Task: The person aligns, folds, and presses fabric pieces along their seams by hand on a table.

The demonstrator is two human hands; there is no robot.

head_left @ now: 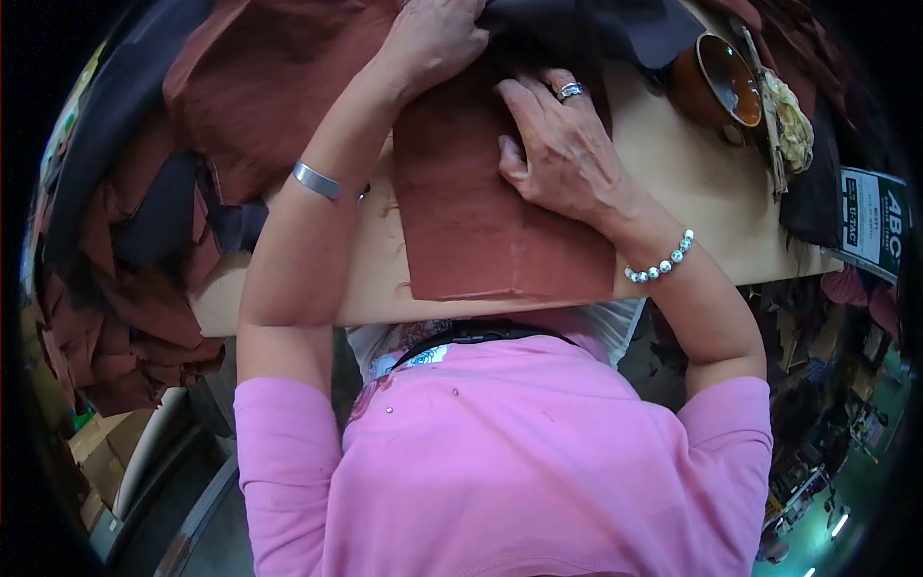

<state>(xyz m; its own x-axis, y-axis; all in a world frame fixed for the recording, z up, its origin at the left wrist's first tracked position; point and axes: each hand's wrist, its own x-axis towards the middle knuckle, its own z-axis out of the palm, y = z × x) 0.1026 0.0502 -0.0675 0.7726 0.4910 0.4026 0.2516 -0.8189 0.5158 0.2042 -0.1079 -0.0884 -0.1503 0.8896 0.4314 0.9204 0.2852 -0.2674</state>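
Note:
A reddish-brown piece of leather-like material lies flat in front of me, its near edge close to the table's front edge. My right hand rests on its upper part, fingers spread and thumb apart, a ring on one finger. The fingertips reach a dark, shadowed fold of black material at the far end. My left hand is at the top edge of the view, beside that black material and over the brown piece's far left corner. Its fingers are mostly cut off by the frame, so their grip is hidden.
A brown glazed bowl stands tilted at the right, beside a stick-like tool with a yellowish, crumpled head. Larger brown sheets and piled scraps cover the left side. A green ABC package sits at the right edge of the tan table.

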